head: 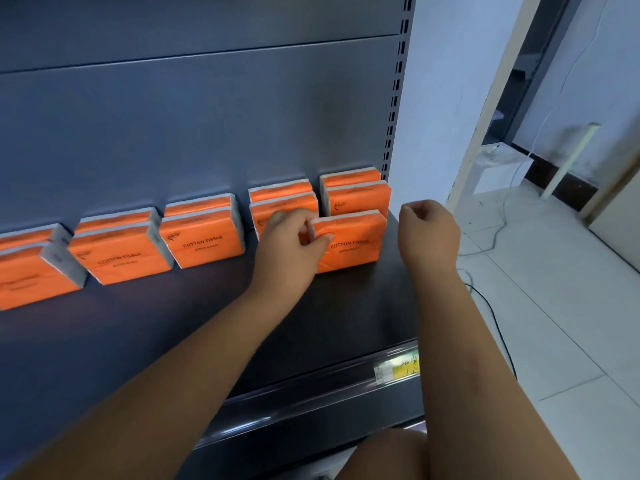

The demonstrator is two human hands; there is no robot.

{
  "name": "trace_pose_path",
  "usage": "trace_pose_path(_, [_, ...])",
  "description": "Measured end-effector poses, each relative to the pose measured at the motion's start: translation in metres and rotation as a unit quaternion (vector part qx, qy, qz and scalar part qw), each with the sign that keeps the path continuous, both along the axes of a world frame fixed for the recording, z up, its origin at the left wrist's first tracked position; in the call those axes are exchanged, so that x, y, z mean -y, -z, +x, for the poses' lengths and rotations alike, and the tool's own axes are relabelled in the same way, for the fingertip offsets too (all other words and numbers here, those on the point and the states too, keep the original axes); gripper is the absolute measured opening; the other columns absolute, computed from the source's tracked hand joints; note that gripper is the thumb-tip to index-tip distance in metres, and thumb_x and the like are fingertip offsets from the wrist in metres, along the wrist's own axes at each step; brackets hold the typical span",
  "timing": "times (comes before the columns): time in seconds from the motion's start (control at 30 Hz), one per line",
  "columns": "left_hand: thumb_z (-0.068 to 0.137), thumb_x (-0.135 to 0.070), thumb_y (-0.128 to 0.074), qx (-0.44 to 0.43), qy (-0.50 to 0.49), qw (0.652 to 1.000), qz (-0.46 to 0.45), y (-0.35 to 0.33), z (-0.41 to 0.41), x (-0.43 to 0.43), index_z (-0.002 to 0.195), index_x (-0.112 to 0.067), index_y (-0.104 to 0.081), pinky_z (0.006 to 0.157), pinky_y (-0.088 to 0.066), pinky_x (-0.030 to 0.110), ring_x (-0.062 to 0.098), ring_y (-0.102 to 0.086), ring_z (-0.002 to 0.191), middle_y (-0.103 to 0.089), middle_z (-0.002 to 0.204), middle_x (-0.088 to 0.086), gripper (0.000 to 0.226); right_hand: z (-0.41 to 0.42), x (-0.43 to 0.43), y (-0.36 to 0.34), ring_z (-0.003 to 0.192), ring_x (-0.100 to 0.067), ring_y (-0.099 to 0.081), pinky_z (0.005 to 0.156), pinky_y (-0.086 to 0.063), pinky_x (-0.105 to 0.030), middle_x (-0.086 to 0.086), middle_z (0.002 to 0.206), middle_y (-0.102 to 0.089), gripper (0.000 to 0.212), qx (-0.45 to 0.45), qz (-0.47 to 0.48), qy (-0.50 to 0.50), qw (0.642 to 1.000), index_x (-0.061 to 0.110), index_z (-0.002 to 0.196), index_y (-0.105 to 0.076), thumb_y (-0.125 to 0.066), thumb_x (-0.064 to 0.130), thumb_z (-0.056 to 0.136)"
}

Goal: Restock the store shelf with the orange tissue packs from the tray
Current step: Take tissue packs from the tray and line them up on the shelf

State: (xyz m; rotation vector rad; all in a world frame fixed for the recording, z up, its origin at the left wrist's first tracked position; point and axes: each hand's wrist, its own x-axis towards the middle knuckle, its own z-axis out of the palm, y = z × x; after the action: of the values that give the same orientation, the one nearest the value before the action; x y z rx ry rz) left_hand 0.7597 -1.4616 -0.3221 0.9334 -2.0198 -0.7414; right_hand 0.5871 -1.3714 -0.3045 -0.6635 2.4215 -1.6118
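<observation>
Orange tissue packs stand on edge along the back of the dark grey shelf (311,327), in columns running from 9 o'clock towards 3 o'clock, each column two packs deep and leaning slightly back towards the rear panel (207,116). At the column furthest towards 3 o'clock a third pack, the front pack (358,249), stands upright on the shelf just ahead of the two behind it, its printed face turned to the camera. The left hand (294,233) grips this front pack at its upper corner on the 9 o'clock side: the thumb lies flat on the orange face and the other fingers (296,216) are curled over the top edge, pinching the pack between them. That hand also covers part of the neighbouring column (284,202). The right hand (427,230) hovers near the 3 o'clock end of the shelf, just beside the front pack but apart from it, its fingers curled in together and holding nothing. The remaining packs (204,244) towards 9 o'clock stand untouched. A yellow and green price label (398,368) sits in the shelf's front rail at 5 o'clock. Beyond the shelf's end, at 3 o'clock, cables (493,242) trail across the pale tiled floor (561,306) near a white box (498,171) against the wall.
</observation>
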Motion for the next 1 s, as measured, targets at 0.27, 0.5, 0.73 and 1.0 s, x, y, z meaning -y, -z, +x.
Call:
trace_pose_path(0.27, [0.092, -0.018, -0.073, -0.070, -0.015, 0.993, 0.090, -0.004, -0.036, -0.013, 0.125, -0.021, -0.059, 0.076, -0.045, 0.014, 0.002, -0.060, 0.089, -0.063, 0.100, -0.010, 0.036, 0.014, 0.001, -0.011, 0.070, -0.013, -0.052, 0.064, -0.039, -0.030, 0.010, 0.072, -0.058, 0.022, 0.019, -0.025, -0.021, 0.999, 0.020, 0.074, -0.061, -0.049, 0.028, 0.091])
trace_pose_path(0.5, [0.093, -0.006, -0.060, -0.093, 0.018, 0.980, 0.177, 0.004, -0.045, -0.018, 0.123, -0.021, -0.060, 0.078, -0.045, 0.014, -0.004, -0.061, 0.094, -0.063, 0.102, -0.019, 0.033, 0.021, 0.002, -0.013, 0.101, -0.013, -0.055, 0.089, -0.043, -0.030, 0.013, 0.099, -0.057, 0.038, 0.027, -0.019, -0.047, 0.998, 0.018, 0.130, -0.062, -0.052, 0.024, 0.094])
trace_pose_path(0.73, [0.094, -0.006, -0.060, -0.088, 0.044, 0.975, 0.197, 0.002, -0.047, -0.019, 0.136, -0.020, -0.055, 0.089, -0.049, 0.024, 0.000, -0.060, 0.108, -0.063, 0.121, -0.015, 0.044, 0.025, 0.004, -0.010, 0.083, -0.012, -0.051, 0.081, -0.042, -0.030, 0.009, 0.090, -0.055, 0.028, 0.000, 0.007, -0.058, 0.998, 0.016, 0.118, -0.060, -0.052, 0.023, 0.093])
trace_pose_path(1.0, [0.100, -0.023, -0.065, -0.051, 0.033, 0.994, 0.091, -0.037, -0.008, -0.060, 0.133, -0.018, -0.056, 0.076, -0.040, 0.010, -0.028, -0.050, 0.083, -0.053, 0.090, -0.031, 0.035, 0.061, -0.004, -0.034, 0.130, -0.024, -0.049, 0.097, -0.041, -0.034, -0.006, 0.143, -0.051, 0.049, -0.201, 0.027, -0.039, 0.979, 0.011, 0.145, -0.045, -0.049, 0.029, 0.100])
